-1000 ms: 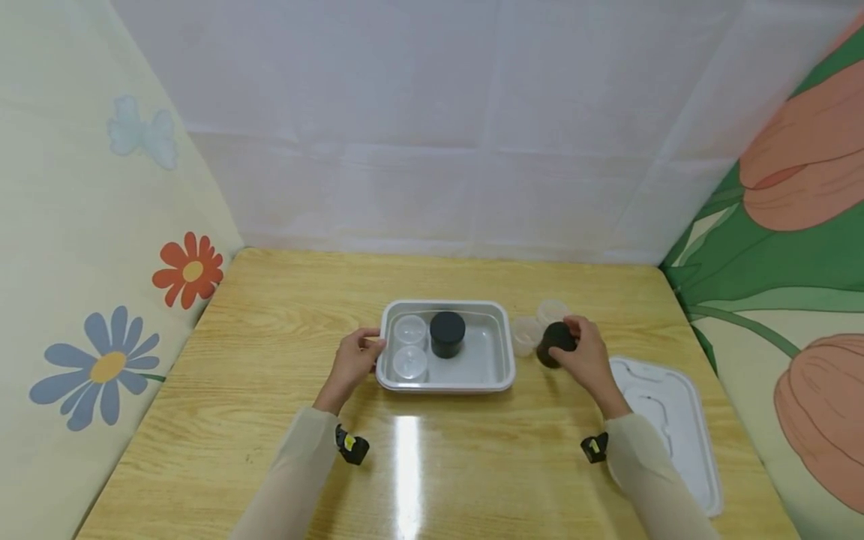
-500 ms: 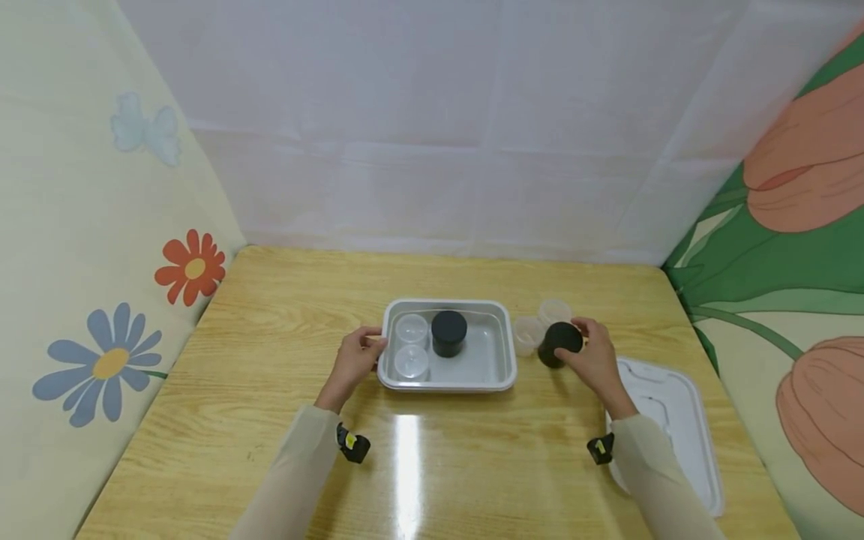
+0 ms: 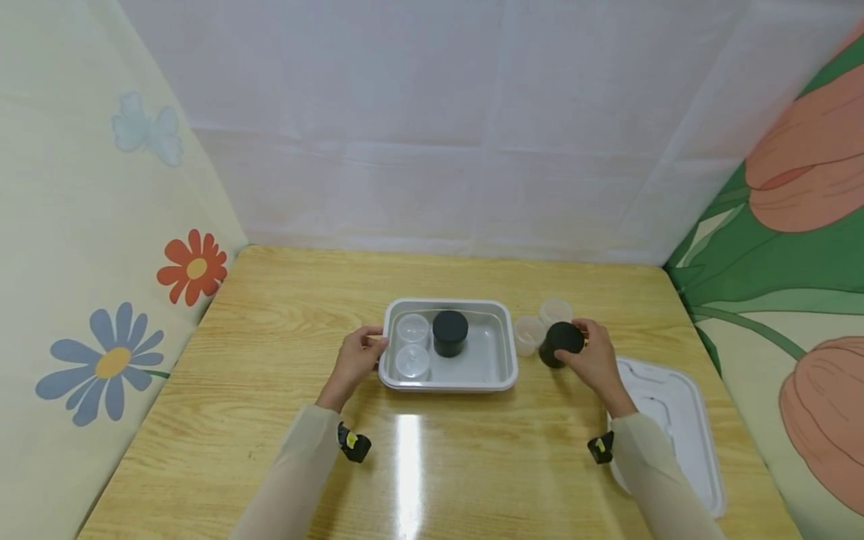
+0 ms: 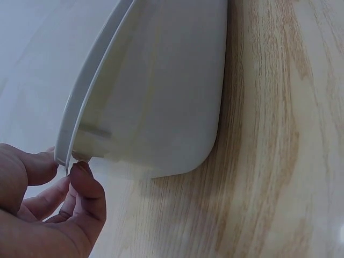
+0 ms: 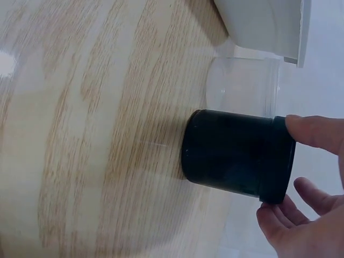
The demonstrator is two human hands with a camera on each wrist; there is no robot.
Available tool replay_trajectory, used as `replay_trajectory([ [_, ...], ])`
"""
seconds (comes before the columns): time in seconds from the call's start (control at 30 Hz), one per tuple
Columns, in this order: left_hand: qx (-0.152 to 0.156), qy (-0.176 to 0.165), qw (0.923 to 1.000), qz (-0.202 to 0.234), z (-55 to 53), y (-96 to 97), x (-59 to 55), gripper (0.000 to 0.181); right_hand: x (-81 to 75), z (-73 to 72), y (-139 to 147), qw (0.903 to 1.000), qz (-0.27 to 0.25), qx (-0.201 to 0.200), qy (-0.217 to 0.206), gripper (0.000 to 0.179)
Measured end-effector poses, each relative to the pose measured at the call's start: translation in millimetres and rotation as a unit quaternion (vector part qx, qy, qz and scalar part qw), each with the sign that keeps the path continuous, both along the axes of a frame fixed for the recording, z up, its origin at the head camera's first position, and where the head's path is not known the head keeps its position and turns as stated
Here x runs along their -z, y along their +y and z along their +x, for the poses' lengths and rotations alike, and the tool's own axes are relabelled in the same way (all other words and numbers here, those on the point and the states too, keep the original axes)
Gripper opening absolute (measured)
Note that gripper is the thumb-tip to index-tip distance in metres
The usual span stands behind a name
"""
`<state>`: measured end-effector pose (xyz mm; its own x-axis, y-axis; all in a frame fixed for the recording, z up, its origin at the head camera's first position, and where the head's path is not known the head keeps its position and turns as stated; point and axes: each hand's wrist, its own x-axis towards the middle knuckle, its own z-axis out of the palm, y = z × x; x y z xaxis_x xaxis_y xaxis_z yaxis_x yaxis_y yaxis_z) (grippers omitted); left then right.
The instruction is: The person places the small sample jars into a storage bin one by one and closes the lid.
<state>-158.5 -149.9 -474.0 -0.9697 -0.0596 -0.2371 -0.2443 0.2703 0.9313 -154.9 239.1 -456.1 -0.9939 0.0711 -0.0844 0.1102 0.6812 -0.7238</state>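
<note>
My left hand point(image 3: 355, 356) pinches the left rim of a white plastic tray point(image 3: 448, 388) between thumb and fingers; the left wrist view shows the rim point(image 4: 75, 102) between them. Inside the tray, two small clear cups point(image 3: 412, 363) stand along the left side, with a black lidded jar point(image 3: 450, 334) beside them. To the tray's right, my right hand point(image 3: 597, 360) grips a second black jar point(image 3: 562, 345) by its lid edge, thumb on one side and fingers on the other. This jar is upright on the wooden table, close to a clear cup point(image 5: 242, 86).
Two clear cups, one near the tray point(image 3: 529, 334) and one behind the held jar point(image 3: 556, 311), stand on the wooden table point(image 3: 304, 300). A white lid point(image 3: 682, 435) lies at the right, partly under my right forearm. Cloth walls border the table.
My right hand and its black jar have shifted slightly right since a second ago, then held nearly still. The left hand keeps its hold on the tray rim.
</note>
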Motion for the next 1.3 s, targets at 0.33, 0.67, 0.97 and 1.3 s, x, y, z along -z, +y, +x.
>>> replay_trajectory([
  [0.33, 0.001, -0.001, 1.0000, 0.004, 0.3, 0.6, -1.4, 0.029, 8.0, -4.1, 4.4, 0.9999, 0.005, -0.008, -0.010, 0.071],
  [0.67, 0.002, 0.000, 1.0000, -0.003, 0.7, -0.1, -1.5, 0.030, 14.6, -6.2, 8.0, 0.9995, -0.003, -0.025, -0.019, 0.075],
  [0.97, 0.000, -0.001, 1.0000, 0.002, -0.4, 0.2, 0.8, 0.030, 12.6, -4.8, 7.3, 0.9995, -0.009, -0.017, -0.024, 0.076],
  [1.3, 0.000, -0.006, 1.0000, 0.000, 0.3, 0.0, -0.9, 0.030, 9.2, -1.9, 7.4, 0.9997, -0.001, -0.014, -0.020, 0.076],
])
